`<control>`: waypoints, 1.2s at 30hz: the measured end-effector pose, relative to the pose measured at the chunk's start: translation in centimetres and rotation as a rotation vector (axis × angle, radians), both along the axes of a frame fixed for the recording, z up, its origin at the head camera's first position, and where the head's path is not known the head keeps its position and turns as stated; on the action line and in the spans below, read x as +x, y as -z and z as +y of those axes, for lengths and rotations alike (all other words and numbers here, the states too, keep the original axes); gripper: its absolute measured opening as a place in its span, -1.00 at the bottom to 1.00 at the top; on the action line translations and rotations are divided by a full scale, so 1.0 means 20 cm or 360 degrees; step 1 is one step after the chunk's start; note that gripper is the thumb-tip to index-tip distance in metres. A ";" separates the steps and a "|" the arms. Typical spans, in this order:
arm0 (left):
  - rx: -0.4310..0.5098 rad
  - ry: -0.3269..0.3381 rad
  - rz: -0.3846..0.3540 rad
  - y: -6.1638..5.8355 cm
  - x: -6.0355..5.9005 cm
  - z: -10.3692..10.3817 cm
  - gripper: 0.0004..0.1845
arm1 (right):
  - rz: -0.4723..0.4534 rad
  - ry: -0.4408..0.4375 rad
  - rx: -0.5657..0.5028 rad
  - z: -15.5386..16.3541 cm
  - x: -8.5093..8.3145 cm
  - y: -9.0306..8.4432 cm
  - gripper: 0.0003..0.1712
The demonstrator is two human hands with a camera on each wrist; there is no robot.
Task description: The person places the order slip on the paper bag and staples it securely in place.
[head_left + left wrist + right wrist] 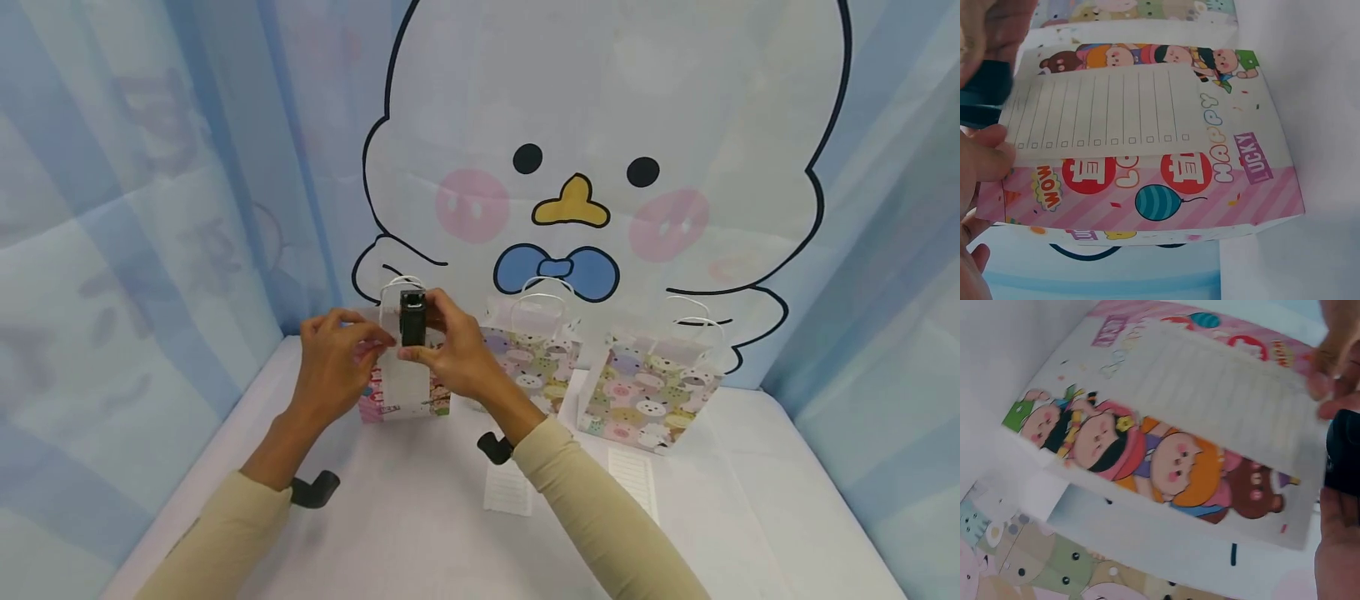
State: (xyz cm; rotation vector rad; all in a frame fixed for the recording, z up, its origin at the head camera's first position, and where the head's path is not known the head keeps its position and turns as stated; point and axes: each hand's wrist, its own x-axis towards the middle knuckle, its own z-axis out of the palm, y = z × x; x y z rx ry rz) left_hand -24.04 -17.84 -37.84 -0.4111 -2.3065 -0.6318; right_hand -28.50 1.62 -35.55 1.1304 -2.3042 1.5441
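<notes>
A paper gift bag (371, 407) with cartoon children, a pink lower part and white handles stands at the left on the table. Against its front lies a white checklist sheet (1110, 115) with ruled lines and small boxes. My right hand (467, 354) grips a dark stapler (412, 321) at the bag's top edge, thumb below and fingers above. My left hand (333, 358) pinches the bag's top edge beside the stapler, its thumb over the sheet's corner in the left wrist view. The stapler overlaps the sheet's upper end.
Two more gift bags with animal faces, a middle one (528, 375) and a right one (652, 400), stand along the back. Two checklist slips (508, 490) (633, 477) lie in front of them on the white table. Pale blue curtains (150, 250) surround the table.
</notes>
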 end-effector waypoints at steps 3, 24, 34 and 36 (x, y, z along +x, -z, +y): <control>0.0011 0.0007 -0.0015 0.01 0.00 0.00 -0.89 | 0.0015 -0.0056 -0.0148 0.03 0.02 -0.04 -0.30; 0.0010 -0.0044 0.0049 -0.03 0.03 0.00 -0.80 | -0.0032 0.0432 0.0266 0.58 0.27 0.10 -0.11; 0.0160 -0.0047 0.0228 -0.09 0.07 0.02 -0.81 | -0.0129 0.0625 0.0438 0.89 0.39 0.23 -0.03; 0.0169 -0.0011 0.0263 -0.10 0.07 0.04 -0.80 | -0.0144 0.0642 0.0454 0.94 0.40 0.26 -0.01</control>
